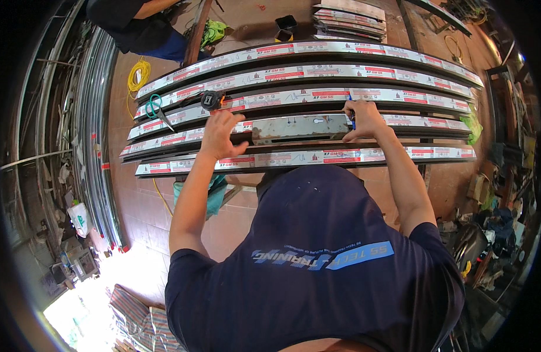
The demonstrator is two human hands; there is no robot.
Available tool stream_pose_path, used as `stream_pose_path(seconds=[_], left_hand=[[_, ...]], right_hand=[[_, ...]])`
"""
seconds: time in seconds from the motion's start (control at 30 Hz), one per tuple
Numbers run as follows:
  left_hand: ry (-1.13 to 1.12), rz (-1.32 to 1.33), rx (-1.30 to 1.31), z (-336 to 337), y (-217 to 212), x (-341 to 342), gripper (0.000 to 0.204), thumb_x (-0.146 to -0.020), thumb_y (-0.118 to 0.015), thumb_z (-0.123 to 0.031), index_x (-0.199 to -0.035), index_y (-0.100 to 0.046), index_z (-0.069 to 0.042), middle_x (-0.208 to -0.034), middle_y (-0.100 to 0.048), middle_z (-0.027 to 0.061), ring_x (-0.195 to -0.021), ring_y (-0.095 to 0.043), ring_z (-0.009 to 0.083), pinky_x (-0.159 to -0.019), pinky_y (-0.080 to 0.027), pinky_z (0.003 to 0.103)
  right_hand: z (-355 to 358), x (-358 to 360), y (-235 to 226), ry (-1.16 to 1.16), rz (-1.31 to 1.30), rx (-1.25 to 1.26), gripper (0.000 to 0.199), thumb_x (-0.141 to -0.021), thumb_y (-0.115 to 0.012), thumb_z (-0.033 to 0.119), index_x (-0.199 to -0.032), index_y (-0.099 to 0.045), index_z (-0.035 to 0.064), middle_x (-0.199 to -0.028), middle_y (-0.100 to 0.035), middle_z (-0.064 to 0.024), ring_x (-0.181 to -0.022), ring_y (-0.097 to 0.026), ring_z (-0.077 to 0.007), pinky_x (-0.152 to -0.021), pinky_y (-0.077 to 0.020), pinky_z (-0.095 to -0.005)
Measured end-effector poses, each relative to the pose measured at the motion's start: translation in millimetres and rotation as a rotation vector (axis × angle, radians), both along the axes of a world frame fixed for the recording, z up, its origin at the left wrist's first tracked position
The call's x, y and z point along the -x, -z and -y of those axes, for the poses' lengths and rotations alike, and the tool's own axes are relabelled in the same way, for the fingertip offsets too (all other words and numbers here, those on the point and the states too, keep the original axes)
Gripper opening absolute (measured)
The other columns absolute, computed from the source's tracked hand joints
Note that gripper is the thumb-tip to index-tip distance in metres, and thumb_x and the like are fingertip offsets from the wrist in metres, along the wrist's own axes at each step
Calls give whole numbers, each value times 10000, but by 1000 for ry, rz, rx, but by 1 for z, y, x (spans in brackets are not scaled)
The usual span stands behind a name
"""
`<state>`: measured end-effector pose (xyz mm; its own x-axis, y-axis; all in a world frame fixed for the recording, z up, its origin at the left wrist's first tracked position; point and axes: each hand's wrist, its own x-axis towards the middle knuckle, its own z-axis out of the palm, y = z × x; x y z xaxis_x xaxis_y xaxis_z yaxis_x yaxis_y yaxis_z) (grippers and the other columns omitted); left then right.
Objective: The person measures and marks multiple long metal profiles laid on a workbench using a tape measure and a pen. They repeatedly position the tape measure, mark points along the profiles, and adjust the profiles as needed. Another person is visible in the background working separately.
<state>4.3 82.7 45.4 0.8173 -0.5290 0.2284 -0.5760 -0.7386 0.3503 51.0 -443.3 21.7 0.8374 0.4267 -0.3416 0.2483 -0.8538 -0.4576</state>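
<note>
Several long aluminium profiles (294, 73) wrapped in printed white-and-red film lie side by side in front of me. A short bare grey metal piece (300, 128) with a slot lies along the fourth profile. My left hand (220, 135) grips its left end, fingers curled over the edge. My right hand (364, 120) rests at its right end and holds a blue pen (352, 120) upright against the metal. My dark blue shirt (317, 264) fills the lower middle of the view.
A black tape measure (210, 100) and green-handled scissors (155, 108) lie on the profiles at the left. A yellow cable coil (138, 76) lies on the tiled floor. Another person (135, 23) stands at the top left. More profiles (350, 20) are stacked behind; clutter lines the right side.
</note>
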Motion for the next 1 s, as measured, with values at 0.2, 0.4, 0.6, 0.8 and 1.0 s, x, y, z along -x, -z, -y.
stream_pose_path(seconds=[0.2, 0.4, 0.6, 0.8, 1.0], left_hand=[[-62, -79, -130, -16, 14, 19, 699, -694, -1011, -282, -1336, -747, -195, -1125, -606, 82, -1113, -655, 350, -985, -562, 516], [57, -89, -181, -22, 28, 6, 735, -674, -1017, -270, -1342, -744, -132, -1134, -643, 87, -1116, -678, 345, -998, -587, 497], [118, -105, -183, -17, 31, 0, 644, -668, -916, -193, -1277, -769, -39, -1131, -692, 129, -1109, -717, 372, -974, -620, 489], [137, -155, -30, -16, 20, -7, 514, -684, -877, -169, -1171, -797, -22, -1030, -672, 167, -983, -712, 428, -890, -622, 521], [95, -334, -59, -14, 12, -16, 378, -715, -832, -184, -1052, -799, -15, -1052, -699, 201, -1019, -733, 459, -883, -625, 550]], right_hand=[[2, -5, -4, -20, 2, -15, 818, -497, -1090, 556, -1072, -682, 141, -957, -785, -106, -962, -768, -377, -1004, -539, -505], [0, -10, -11, -38, -23, -10, 811, -497, -1087, 564, -1053, -695, 121, -951, -804, -104, -932, -785, -352, -945, -578, -473], [8, -11, -11, 62, -143, -142, 740, -585, -1087, 474, -1093, -719, 80, -1055, -835, -117, -990, -785, -314, -949, -607, -442], [16, -4, -2, 114, -133, -323, 671, -702, -1077, 435, -1158, -751, 66, -1183, -851, -113, -1078, -777, -296, -997, -612, -429], [12, 18, -2, 270, -23, -446, 489, -1009, -946, 324, -1366, -739, 61, -1300, -849, -122, -1156, -783, -279, -1050, -618, -417]])
